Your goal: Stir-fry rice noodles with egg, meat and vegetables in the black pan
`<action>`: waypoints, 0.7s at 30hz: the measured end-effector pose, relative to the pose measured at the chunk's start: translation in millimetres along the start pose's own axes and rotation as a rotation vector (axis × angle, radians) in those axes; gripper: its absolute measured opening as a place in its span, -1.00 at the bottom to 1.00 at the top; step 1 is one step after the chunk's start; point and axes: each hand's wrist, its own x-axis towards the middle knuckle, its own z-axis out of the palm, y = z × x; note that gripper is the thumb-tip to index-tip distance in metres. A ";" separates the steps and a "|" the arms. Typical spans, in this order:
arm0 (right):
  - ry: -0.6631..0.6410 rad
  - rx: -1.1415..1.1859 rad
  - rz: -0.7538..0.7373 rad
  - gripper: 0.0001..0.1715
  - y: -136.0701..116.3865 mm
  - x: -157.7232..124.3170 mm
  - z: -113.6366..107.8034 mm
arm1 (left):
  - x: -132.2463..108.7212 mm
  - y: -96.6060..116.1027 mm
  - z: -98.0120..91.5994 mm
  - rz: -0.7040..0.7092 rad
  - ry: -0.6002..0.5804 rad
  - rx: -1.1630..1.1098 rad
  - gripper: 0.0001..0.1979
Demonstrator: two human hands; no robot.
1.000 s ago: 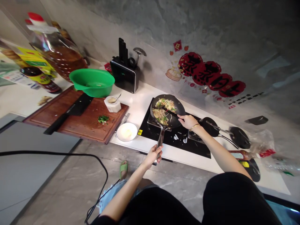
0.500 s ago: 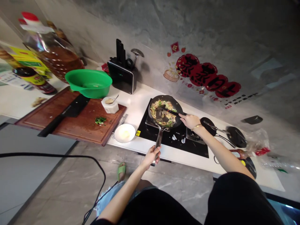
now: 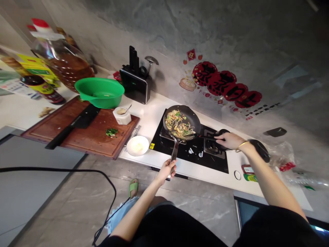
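Note:
A black frying pan (image 3: 195, 118) full of stir-fried noodles and greens (image 3: 179, 125) sits on the left burner of the black hob (image 3: 195, 154). My left hand (image 3: 167, 169) is closed round the end of the pan's long metal handle (image 3: 174, 153). My right hand (image 3: 229, 140) is out to the right of the pan, over the right burner, closed on the handle of a dark spatula (image 3: 205, 137). The spatula's blade reaches the pan's right rim.
A wooden cutting board (image 3: 84, 133) at the left carries a cleaver (image 3: 73, 125), chopped greens (image 3: 112, 131), a small white cup (image 3: 122, 115) and a green bowl (image 3: 100, 91). A white dish (image 3: 137, 145) lies by the hob. A knife block (image 3: 134, 82) and oil bottles (image 3: 61, 58) stand behind.
My right hand has drawn the spatula out of the middle of the pan, moving right to over the right burner. The left hand stays on the handle. The food is spread differently.

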 end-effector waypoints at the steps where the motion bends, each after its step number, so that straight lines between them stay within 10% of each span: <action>1: 0.030 -0.004 0.019 -0.56 -10.2 5.7 7.5 | 0.0 0.0 -0.1 0.002 -0.002 -0.001 -0.53; 9: 0.265 0.147 0.037 -0.50 -72.5 78.3 44.9 | -5.7 5.8 1.9 0.009 0.003 0.005 -0.55; 15: 0.190 -0.046 -0.053 -0.52 -60.4 25.7 39.2 | -1.1 4.7 4.9 0.003 0.003 0.054 -0.58; 21: 0.173 0.020 0.125 -0.39 -76.1 19.0 115.1 | 8.9 17.8 -12.0 0.115 0.091 0.393 -0.66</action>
